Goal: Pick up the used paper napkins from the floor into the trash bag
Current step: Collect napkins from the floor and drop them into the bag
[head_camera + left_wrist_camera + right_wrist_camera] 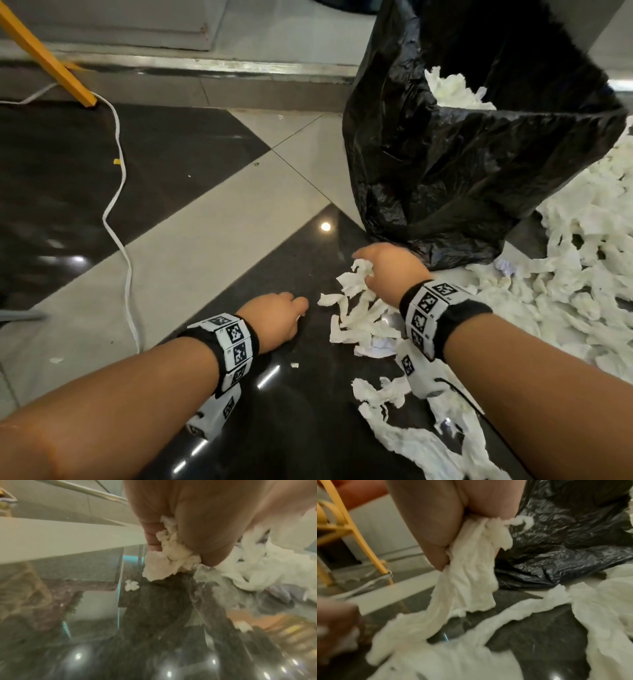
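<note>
A black trash bag (462, 154) stands open at the upper right, with white napkins (452, 90) showing inside its mouth. My right hand (387, 270) is low beside the bag's base and grips a bunch of white napkin strips (356, 291) that trail down to the floor; the right wrist view shows the napkin strips (471, 566) clamped between thumb and fingers. My left hand (277, 318) hovers over the dark tile to the left and holds a small crumpled napkin wad (168, 555) in its curled fingers. Many more napkins (582, 274) are heaped on the floor at the right.
A white cable (120, 212) snakes across the floor at the left, past a yellow chair leg (51, 58). A metal threshold strip (239, 66) runs along the back. Loose napkin strips (411, 428) lie near my right forearm. Small paper bits (294, 365) dot the dark tile.
</note>
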